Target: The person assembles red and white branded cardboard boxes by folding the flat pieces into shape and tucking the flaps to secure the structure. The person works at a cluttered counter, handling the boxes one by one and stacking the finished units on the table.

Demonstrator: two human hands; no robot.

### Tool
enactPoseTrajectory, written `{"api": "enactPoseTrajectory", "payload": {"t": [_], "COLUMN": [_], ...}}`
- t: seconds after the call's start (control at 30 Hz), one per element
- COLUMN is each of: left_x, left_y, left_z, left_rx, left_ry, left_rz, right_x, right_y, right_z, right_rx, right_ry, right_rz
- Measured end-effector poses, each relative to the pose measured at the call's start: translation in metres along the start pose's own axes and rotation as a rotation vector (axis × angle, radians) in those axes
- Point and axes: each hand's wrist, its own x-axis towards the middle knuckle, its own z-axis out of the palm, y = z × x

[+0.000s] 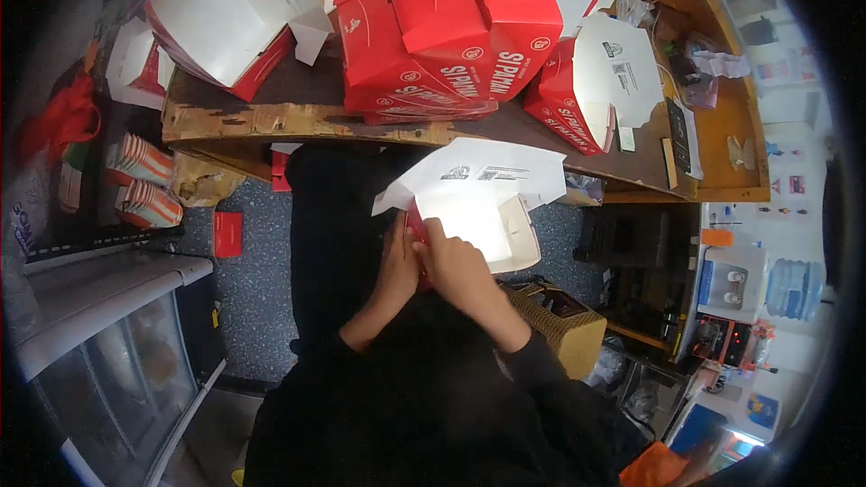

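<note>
Red-and-white cardboard box (478, 207), half folded, sits in both hands in front of the person's chest, below the near edge of the wooden surface (298, 117). Its white inside faces up, with the wide top flap spread open away from the body and a small side flap standing at the right. The left hand (397, 266) grips the box's red left wall, fingers curled against it. The right hand (460, 266) lies just beside the left, its fingers closed on the same near-left corner of the box, so both hands are shut on the cardboard and touch each other. Black sleeves cover both forearms up to the wrists.

Beyond the box, a stack of finished red boxes (442, 27) with closed lids stands on the surface. To their left lies a pile of flat, unfolded blanks (225, 13), white side up. To the right another open red box (586, 90) leans with its white flap raised. Left of the person, striped paper cups (144, 180) lie nested on a lower shelf. A brown woven basket (564, 320) stands on the floor near the right elbow.
</note>
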Motion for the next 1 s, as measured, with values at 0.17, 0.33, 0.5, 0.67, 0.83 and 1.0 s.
{"api": "enactPoseTrajectory", "payload": {"t": [0.17, 0.33, 0.5, 0.67, 0.83, 1.0], "left_x": [0.007, 0.004, 0.003, 0.003, 0.003, 0.001], "left_y": [0.016, 0.024, 0.038, 0.031, 0.041, 0.016], "left_z": [-0.015, -0.013, -0.014, -0.014, -0.022, -0.02], "left_rx": [0.04, 0.209, 0.119, 0.148, 0.05, 0.12], "left_ry": [-0.031, -0.051, -0.071, -0.086, -0.135, 0.022], "left_rz": [-0.019, -0.038, -0.131, -0.178, -0.258, 0.115], "right_x": [-0.011, -0.016, -0.014, -0.01, -0.008, -0.024], "right_y": [0.006, 0.006, 0.006, 0.007, 0.005, 0.0], "right_z": [-0.015, 0.003, 0.007, 0.007, -0.006, -0.011], "right_rx": [0.111, -0.097, -0.184, -0.22, -0.089, 0.147], "right_ry": [0.014, 0.265, 0.321, 0.294, 0.13, 0.008], "right_rz": [-0.096, -0.073, -0.134, -0.153, -0.096, -0.07]}}
